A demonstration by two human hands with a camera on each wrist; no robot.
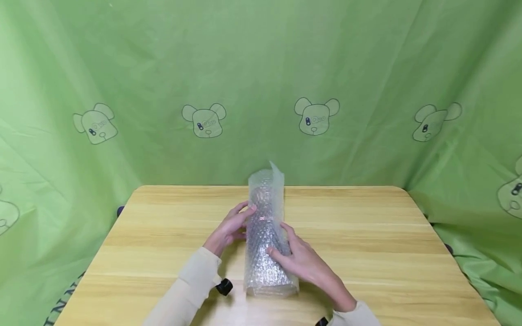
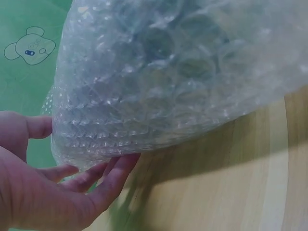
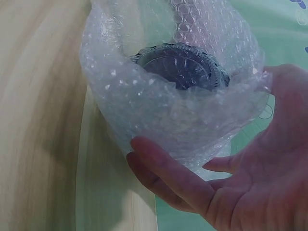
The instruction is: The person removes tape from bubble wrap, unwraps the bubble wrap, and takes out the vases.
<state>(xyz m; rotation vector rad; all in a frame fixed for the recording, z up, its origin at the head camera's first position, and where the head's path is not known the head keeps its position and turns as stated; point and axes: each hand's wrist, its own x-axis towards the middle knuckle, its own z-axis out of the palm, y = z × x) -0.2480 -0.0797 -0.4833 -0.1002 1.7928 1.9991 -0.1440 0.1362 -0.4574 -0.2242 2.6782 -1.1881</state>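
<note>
Green cloth [image 1: 261,68], creased, hangs behind wood-grain table [image 1: 359,235]. Bubble wrap [image 1: 267,267] lies at table's middle, lengthwise away from me: clear, dimpled, glossy tube, loose flap [image 1: 278,181] up at far end. My left hand [image 1: 231,226] and right hand [image 1: 303,260] clasp it from opposite sides, fingers [image 3: 171,175] curved, presumably so coil holds tight. Dark disc [image 3: 185,70], round, ridge-rimmed, shows inside open near end.

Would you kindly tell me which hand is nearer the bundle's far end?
The left hand: it touches the bubble-wrapped bundle farther up, while the right hand sits closer to the near end.
</note>
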